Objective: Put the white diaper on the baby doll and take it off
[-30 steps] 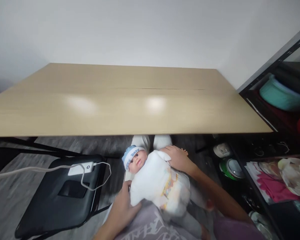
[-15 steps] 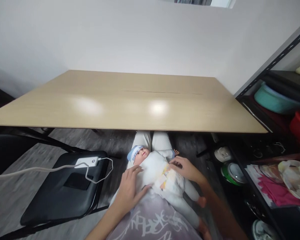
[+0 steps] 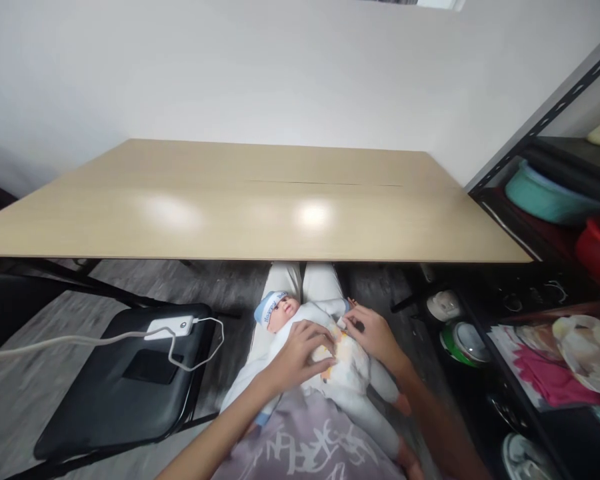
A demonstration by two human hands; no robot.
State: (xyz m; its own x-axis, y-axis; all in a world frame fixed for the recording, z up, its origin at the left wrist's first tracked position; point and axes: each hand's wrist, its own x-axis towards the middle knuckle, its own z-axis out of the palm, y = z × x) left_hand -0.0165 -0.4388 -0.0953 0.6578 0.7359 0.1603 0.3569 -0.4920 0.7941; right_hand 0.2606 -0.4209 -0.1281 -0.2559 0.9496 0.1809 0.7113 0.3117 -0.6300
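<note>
A baby doll (image 3: 353, 380) in a white suit, blue-and-white cap and printed diaper lies face up on my lap, head toward the table. My left hand (image 3: 300, 353) rests on the doll's chest and belly with its fingers curled onto the diaper's front. My right hand (image 3: 373, 333) pinches at the diaper's edge on the doll's far side, beside its arm. What the right fingers hold is too small to make out.
A long beige table (image 3: 260, 207) stretches in front of me, over my knees. A black folding chair (image 3: 125, 380) on my left carries a white power bank (image 3: 170, 327) and cable. A dark metal shelf (image 3: 545, 293) with bowls, cups and cloths stands on my right.
The doll was laid flatter on my lap. My left hand slid from its side onto its belly, and my right hand moved from its shoulder to the diaper's edge.
</note>
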